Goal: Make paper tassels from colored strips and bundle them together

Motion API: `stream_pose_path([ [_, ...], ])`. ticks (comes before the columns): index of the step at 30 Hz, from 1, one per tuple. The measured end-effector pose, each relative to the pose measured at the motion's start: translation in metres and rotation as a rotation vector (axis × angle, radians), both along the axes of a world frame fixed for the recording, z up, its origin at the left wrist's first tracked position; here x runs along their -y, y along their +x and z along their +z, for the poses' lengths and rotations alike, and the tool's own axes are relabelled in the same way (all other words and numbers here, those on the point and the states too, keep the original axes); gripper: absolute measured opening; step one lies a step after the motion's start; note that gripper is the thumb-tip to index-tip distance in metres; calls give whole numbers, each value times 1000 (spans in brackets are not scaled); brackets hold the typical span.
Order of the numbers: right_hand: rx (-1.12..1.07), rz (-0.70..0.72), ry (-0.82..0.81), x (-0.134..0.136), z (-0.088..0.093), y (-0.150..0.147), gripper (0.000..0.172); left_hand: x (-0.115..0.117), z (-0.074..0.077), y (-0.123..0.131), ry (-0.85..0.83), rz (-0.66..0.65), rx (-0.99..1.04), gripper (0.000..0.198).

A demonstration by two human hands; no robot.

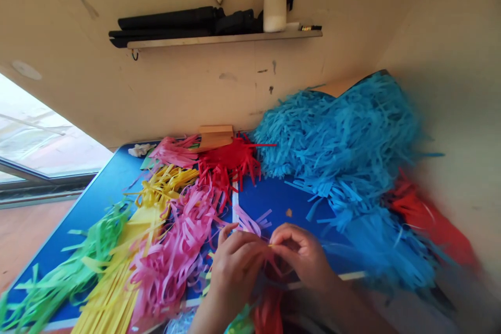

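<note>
Above the near part of the blue table, my left hand point(237, 261) and my right hand point(303, 250) meet with fingertips pinched. A small yellow paper strip point(271, 245) shows between them, held by the right fingers; the left fingertips are partly hidden. Pink paper strips point(276, 265) hang just below the fingers. Beyond the left hand lie light purple strips point(250, 222). A pink-purple heap of paper fringe point(183, 235) is left of that hand. Under my hands, red paper point(268, 310) is partly covered and blurred.
Yellow fringe point(113, 276) and green fringe point(74, 261) lie along the left of the blue table point(97, 190). Red fringe point(230, 159) sits at the back. A large blue fringed mass point(340, 130) leans on the wall. Above, a shelf point(227, 40) bears a white bottle point(275, 2).
</note>
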State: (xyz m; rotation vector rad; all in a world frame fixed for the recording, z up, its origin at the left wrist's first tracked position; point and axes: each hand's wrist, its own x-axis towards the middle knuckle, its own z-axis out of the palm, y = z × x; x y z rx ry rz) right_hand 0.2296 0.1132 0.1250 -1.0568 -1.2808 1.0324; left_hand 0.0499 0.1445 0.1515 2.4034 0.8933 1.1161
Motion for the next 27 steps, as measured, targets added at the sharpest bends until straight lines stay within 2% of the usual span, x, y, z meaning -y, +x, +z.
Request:
stream_pose_path([
  [6,184,-90,203,7,1,2,7,3,0,5,0,23,28,16],
  [13,192,-92,173,9,5,3,6,2,3,5,39,18,3,18],
  [17,222,-102,181,11,4,1,6,4,-4,7,-2,35,-6,17],
  [21,244,-100,210,11,3,3,6,5,-10,10,-61,-1,77,19],
  [24,171,-47,125,11,3,6,6,5,-11,10,-196,-39,186,15],
  [27,107,-1,58,10,4,10,5,5,-12,10,-476,-31,297,7],
])
